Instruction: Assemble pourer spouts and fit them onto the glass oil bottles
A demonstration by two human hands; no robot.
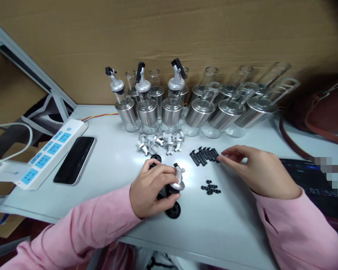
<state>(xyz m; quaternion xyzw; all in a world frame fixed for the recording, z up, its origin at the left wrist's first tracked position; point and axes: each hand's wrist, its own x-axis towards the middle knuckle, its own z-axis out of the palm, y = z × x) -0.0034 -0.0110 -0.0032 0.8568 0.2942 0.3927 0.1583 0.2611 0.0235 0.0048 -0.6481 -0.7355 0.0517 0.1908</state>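
My left hand [154, 189] is closed around a silver bottle pourer top [178, 184] with a small black tip, holding it upright over the table. Round black caps [173, 210] lie under and beside that hand, partly hidden by it. My right hand [253, 168] reaches to a row of black levers [201, 156], its thumb and forefinger pinching the rightmost one. Below the levers is a small heap of black plugs [210, 187]. Several silver spout pieces [160, 142] lie in a pile behind my left hand.
Glass bottles with steel sleeves [201, 110] stand at the back; three in front carry pourer tops [143, 85]. To the left lie a phone [75, 160] and a power strip [46, 155]. A dark screen [307, 183] sits under my right forearm, near a brown strap [291, 140].
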